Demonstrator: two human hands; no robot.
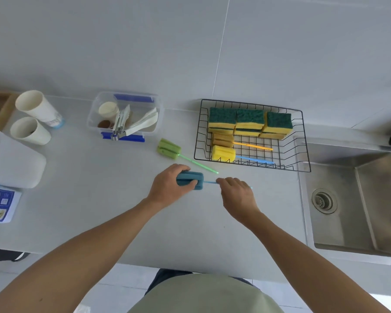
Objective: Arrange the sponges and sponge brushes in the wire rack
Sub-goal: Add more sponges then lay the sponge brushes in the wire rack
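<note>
A black wire rack (300,141) stands on the grey counter. Along its back row lie several yellow sponges with green tops (250,119). In front of them rest two yellow sponge brushes, one with an orange handle (222,140) and one with a blue handle (223,153). A green sponge brush (168,149) lies on the counter left of the rack. My left hand (167,188) grips the head of a blue sponge brush (191,180). My right hand (236,193) pinches its thin blue handle. The brush sits just in front of the rack.
A steel sink (359,199) with a drain lies to the right. A clear plastic box (124,116) of odds and ends stands at the back. Two paper cups (35,118) lie at the left. A white container (11,159) and a printed leaflet (0,204) sit at the left edge.
</note>
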